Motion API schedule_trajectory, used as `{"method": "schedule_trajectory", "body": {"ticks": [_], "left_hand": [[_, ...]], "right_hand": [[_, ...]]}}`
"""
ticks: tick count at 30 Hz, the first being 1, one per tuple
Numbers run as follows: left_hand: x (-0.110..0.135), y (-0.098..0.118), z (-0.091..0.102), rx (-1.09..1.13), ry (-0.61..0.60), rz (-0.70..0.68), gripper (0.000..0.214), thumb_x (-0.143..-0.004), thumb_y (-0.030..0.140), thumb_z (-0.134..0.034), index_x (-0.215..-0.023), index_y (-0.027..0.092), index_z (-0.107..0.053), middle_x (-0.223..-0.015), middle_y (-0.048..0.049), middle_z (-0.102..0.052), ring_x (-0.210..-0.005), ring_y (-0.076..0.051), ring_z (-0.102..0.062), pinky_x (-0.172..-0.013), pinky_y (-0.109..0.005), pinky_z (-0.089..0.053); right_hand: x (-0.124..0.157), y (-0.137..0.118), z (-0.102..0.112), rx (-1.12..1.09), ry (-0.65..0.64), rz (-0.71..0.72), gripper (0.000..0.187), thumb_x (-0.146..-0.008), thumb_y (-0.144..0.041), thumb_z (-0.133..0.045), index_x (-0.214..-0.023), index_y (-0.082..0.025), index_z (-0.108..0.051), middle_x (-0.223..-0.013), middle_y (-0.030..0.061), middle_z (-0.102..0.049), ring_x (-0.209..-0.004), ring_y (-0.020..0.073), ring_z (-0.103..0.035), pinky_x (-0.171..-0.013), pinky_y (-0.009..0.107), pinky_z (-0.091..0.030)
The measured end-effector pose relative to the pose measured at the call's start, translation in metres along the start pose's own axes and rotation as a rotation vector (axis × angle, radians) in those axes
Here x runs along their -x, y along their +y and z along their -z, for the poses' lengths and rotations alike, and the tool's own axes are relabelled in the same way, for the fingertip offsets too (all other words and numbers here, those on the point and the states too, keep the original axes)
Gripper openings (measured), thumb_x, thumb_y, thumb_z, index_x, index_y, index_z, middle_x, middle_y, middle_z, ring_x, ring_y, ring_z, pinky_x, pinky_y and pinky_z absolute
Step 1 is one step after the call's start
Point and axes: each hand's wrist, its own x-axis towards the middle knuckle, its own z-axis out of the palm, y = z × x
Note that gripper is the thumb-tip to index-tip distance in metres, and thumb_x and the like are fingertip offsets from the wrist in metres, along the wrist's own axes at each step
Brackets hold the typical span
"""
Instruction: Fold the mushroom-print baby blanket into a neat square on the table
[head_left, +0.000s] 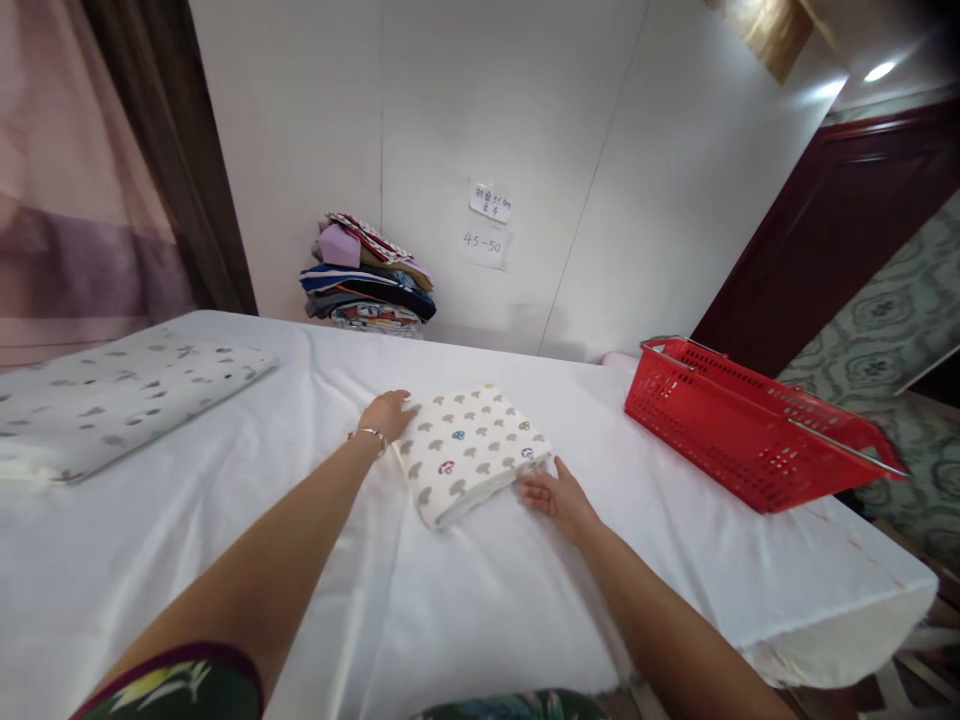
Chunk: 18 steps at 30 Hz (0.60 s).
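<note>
A folded white cloth printed with grey mushrooms and a few coloured ones lies flat on the white-covered table. My left hand, with a bracelet at the wrist, rests against its left edge, fingers stretched out toward the far corner. At the near right corner is my right hand, thumb apart from the fingers, the fingertips beside the cloth's layered front edge. Neither hand appears closed around the fabric.
On the left lies a larger folded white cloth with grey spots. A stack of folded fabrics stands at the back against the wall. A red basket with metal handles sits at the table's right side. Paper notes hang on the wall.
</note>
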Motion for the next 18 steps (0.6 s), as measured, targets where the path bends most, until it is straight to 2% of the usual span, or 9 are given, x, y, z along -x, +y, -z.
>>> {"method": "schedule_trajectory", "body": {"ticks": [2,4,6,9,11,14,16,18], "left_hand": [[0.001,-0.009,0.003,-0.025,0.008,0.050,0.044,-0.076,0.031,-0.052,-0.114,0.009,-0.054,-0.116,-0.0160,-0.057,-0.106,-0.029,-0.052,-0.088,-0.037,-0.042],[0.013,-0.010,0.002,-0.030,0.064,0.051,0.044,-0.078,0.032,-0.049,-0.117,0.010,-0.052,-0.121,-0.0149,-0.053,-0.112,-0.028,-0.048,-0.092,-0.038,-0.040],[0.034,0.001,0.000,0.013,0.161,-0.018,0.041,-0.080,0.033,-0.047,-0.116,0.013,-0.052,-0.122,-0.0116,-0.053,-0.115,-0.026,-0.045,-0.096,-0.036,-0.037],[0.074,0.028,-0.005,0.130,0.230,-0.223,0.036,-0.081,0.039,-0.048,-0.107,0.015,-0.057,-0.113,-0.0089,-0.059,-0.108,-0.023,-0.050,-0.095,-0.035,-0.039],[0.102,0.046,-0.011,0.162,0.192,-0.364,0.036,-0.081,0.042,-0.049,-0.106,0.017,-0.058,-0.111,-0.0074,-0.060,-0.106,-0.022,-0.051,-0.093,-0.036,-0.041],[0.135,0.061,-0.023,0.118,0.161,-0.482,0.037,-0.078,0.041,-0.054,-0.109,0.019,-0.056,-0.114,-0.0082,-0.057,-0.107,-0.023,-0.050,-0.093,-0.039,-0.040],[0.145,0.062,-0.030,0.060,0.168,-0.520,0.037,-0.077,0.033,-0.057,-0.111,0.019,-0.055,-0.115,-0.0093,-0.056,-0.107,-0.024,-0.049,-0.093,-0.042,-0.039],[0.149,0.060,-0.033,0.017,0.178,-0.540,0.036,-0.077,0.026,-0.056,-0.112,0.019,-0.054,-0.114,-0.0097,-0.056,-0.107,-0.024,-0.050,-0.092,-0.042,-0.039]], "right_hand": [[0.003,0.005,0.005,0.034,0.068,0.030,0.094,-0.070,-0.027,-0.069,-0.139,-0.020,-0.006,-0.092,0.0084,-0.065,-0.072,0.0178,-0.064,-0.060,0.030,-0.055],[-0.002,0.006,0.017,0.149,0.131,0.127,0.081,-0.069,-0.026,-0.067,-0.136,-0.018,-0.023,-0.100,0.0104,-0.062,-0.076,0.0184,-0.063,-0.059,0.029,-0.055],[-0.012,0.004,0.030,0.334,0.179,0.263,0.061,-0.071,-0.028,-0.062,-0.127,-0.016,-0.041,-0.109,0.0122,-0.058,-0.085,0.0202,-0.062,-0.062,0.031,-0.055],[-0.030,-0.002,0.042,0.546,0.217,0.420,0.046,-0.072,-0.029,-0.055,-0.117,-0.017,-0.052,-0.118,0.0112,-0.054,-0.100,0.0236,-0.056,-0.073,0.036,-0.053],[-0.040,-0.005,0.044,0.598,0.202,0.484,0.044,-0.070,-0.026,-0.055,-0.114,-0.020,-0.056,-0.121,0.0083,-0.052,-0.110,0.0247,-0.049,-0.086,0.041,-0.047],[-0.050,-0.007,0.041,0.671,0.138,0.579,0.045,-0.065,-0.016,-0.056,-0.109,-0.024,-0.060,-0.123,0.0035,-0.052,-0.118,0.0227,-0.042,-0.102,0.041,-0.032],[-0.055,-0.006,0.039,0.728,0.082,0.624,0.048,-0.064,-0.011,-0.054,-0.110,-0.026,-0.061,-0.127,0.0012,-0.049,-0.122,0.0210,-0.039,-0.105,0.039,-0.027],[-0.059,-0.005,0.038,0.838,0.028,0.674,0.051,-0.067,-0.009,-0.051,-0.114,-0.027,-0.058,-0.133,0.0004,-0.043,-0.124,0.0201,-0.036,-0.104,0.038,-0.029]]}}
